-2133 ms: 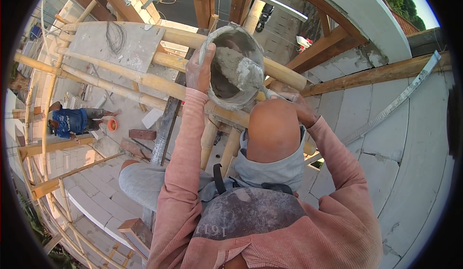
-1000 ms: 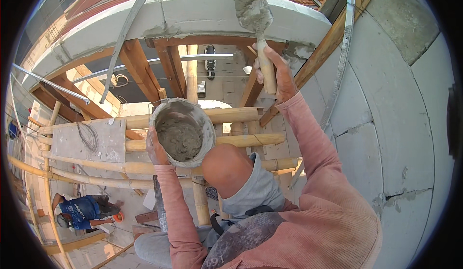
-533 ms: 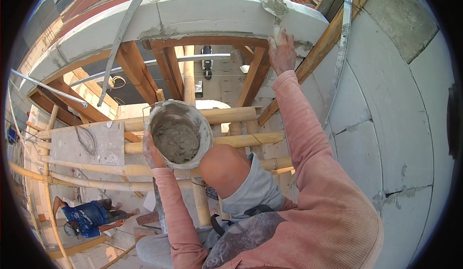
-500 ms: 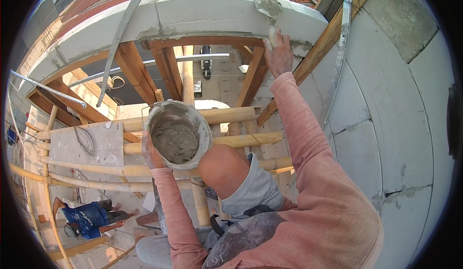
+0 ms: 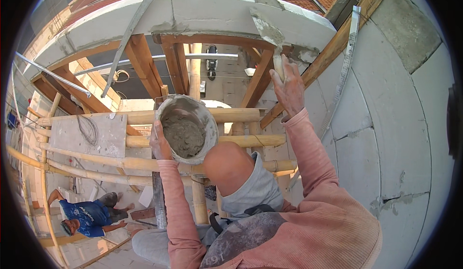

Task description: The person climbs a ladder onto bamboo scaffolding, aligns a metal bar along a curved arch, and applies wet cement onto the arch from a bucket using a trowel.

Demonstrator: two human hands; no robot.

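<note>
My right hand (image 5: 290, 85) is closed round the handle of a mortar-coated trowel (image 5: 268, 30). Its blade lies against the near face of the white block wall (image 5: 212, 15), close to the wall's right end. A patch of wet mortar (image 5: 268, 0) sits on the wall's top edge just beyond the blade. My left hand (image 5: 160, 143) grips the left side of a bucket (image 5: 212, 126) caked with mortar. Grey mortar (image 5: 183, 135) partly fills the bucket, which stands near my bent knee (image 5: 227, 167).
Bamboo poles (image 5: 241, 115) form scaffolding under the bucket, with a board (image 5: 91, 136) and coiled wire at left. Wooden frames (image 5: 178, 66) stand beneath the wall. A slanted metal strip (image 5: 130, 35) crosses it. A block wall (image 5: 386, 110) rises at right. Far below is another person (image 5: 89, 216).
My right hand has drawn the trowel back from the wall's top down its near face, leaving mortar on the edge. My left hand stays on the bucket. The person below has shifted.
</note>
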